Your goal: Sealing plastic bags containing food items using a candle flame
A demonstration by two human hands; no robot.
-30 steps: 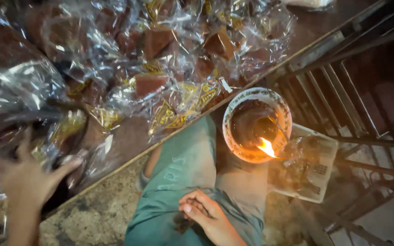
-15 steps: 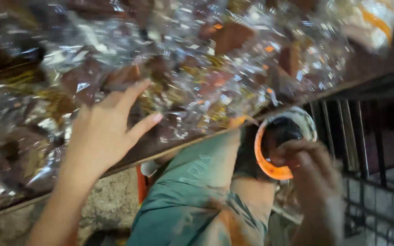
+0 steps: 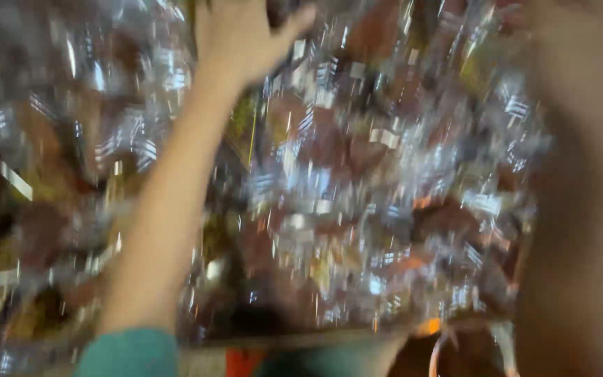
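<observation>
Blurrily, both arms out over wrapped packets (image 3: 357,181) heaped on bench. Left hand (image 3: 242,31) at 11 o'clock, spread flat on packets; right hand (image 3: 560,42) at 1 o'clock, grip unreadable. Nothing lifted yet.

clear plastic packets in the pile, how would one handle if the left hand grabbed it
Probably floppy and crinkly: the clear plastic packets look wrinkled and glint with creased highlights. Likely slippery, given that glossy film. Each seems to hold a brown block, so some weight sits inside. The left hand reaches over them; blur hides any grip.
</observation>
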